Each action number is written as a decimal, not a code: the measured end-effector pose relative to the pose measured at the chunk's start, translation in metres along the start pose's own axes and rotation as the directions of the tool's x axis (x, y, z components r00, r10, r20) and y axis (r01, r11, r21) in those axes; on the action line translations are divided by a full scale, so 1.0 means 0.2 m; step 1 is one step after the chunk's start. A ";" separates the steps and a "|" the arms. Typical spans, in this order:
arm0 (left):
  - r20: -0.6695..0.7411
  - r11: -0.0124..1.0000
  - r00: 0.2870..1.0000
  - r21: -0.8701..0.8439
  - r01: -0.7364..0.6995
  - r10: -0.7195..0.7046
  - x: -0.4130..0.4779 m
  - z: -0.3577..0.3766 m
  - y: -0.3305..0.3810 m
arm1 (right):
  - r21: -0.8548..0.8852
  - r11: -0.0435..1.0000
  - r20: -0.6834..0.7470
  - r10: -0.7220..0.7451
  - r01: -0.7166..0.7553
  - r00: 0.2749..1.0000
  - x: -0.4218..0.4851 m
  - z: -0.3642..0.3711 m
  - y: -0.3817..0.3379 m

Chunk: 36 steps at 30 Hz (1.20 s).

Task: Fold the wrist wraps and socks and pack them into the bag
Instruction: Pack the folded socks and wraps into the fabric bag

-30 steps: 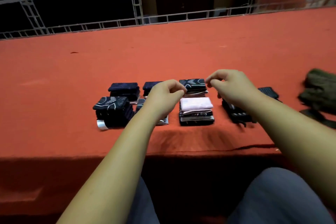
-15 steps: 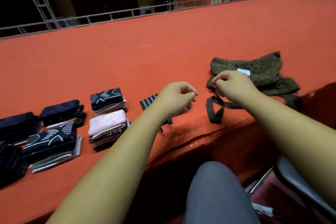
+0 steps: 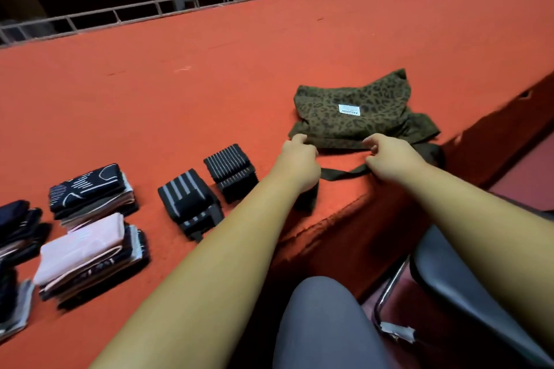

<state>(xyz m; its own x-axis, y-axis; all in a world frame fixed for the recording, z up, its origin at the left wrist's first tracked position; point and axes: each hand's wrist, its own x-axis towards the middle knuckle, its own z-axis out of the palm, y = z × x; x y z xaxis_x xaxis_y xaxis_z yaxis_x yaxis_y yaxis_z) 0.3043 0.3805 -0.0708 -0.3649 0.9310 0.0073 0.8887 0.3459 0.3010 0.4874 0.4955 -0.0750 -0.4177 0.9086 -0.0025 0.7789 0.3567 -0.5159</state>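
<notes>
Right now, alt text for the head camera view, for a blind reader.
A person's left hand and right hand reach the near edge of a leopard-print bag on a red table. Folded wrist wraps and sock stacks lie to its left.

The small white label [image 3: 348,109] on the leopard-print bag [image 3: 377,93] reads "FASHION", seen upside down.

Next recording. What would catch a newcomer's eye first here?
The green leopard-print bag lies flat on the red table, right of centre, and the left hand and right hand both reach to its near edge. Left of the hands sit two folded striped wrist wraps, and stacks of folded socks fill the lower left.
</notes>
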 end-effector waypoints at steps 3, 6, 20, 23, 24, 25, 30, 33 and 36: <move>0.060 0.994 0.995 0.074 0.079 -0.084 0.06 0.05 0.01 | -0.021 0.999 -0.032 0.036 -0.037 0.999 0.04 0.03 0.04; 0.050 0.994 0.993 0.026 0.106 -0.107 0.11 0.06 -0.01 | -0.045 0.998 -0.067 0.042 -0.045 0.997 0.09 0.04 0.07; -0.410 0.874 0.904 -0.477 -0.096 -0.124 0.16 -0.07 0.01 | -0.133 0.991 -0.300 -0.024 -0.017 0.954 0.20 -0.02 0.04; -0.424 0.828 0.891 -0.549 -0.110 -0.163 0.15 -0.12 0.05 | -0.109 0.992 -0.375 -0.093 0.056 0.922 0.19 -0.13 0.00; -0.434 0.812 0.883 -0.572 -0.116 -0.180 0.15 -0.14 0.07 | -0.106 0.990 -0.400 -0.128 0.093 0.908 0.19 -0.18 -0.02; -0.442 0.798 0.874 -0.592 -0.116 -0.200 0.14 -0.16 0.10 | -0.105 0.986 -0.426 -0.164 0.132 0.889 0.19 -0.23 -0.05; -0.486 0.794 0.851 -0.589 -0.148 -0.201 0.08 -0.30 0.21 | -0.120 0.962 -0.555 -0.269 0.244 0.787 0.09 -0.50 -0.19; -0.533 0.795 0.831 -0.569 -0.210 -0.161 0.02 -0.44 0.24 | -0.197 0.958 -0.616 -0.288 0.210 0.733 0.02 -0.65 -0.25; -0.593 0.810 0.797 -0.521 -0.269 -0.117 -0.04 -0.59 0.28 | -0.201 0.955 -0.627 -0.295 0.216 0.721 -0.04 -0.80 -0.29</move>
<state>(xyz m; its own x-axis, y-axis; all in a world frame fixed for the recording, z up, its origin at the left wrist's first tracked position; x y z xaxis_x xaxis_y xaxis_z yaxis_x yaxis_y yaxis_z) 0.3240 0.3782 0.0578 -0.5592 0.6324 0.5361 0.6731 -0.0312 0.7389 0.5199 0.5022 0.0920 -0.2374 0.6860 0.6878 0.7477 0.5810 -0.3214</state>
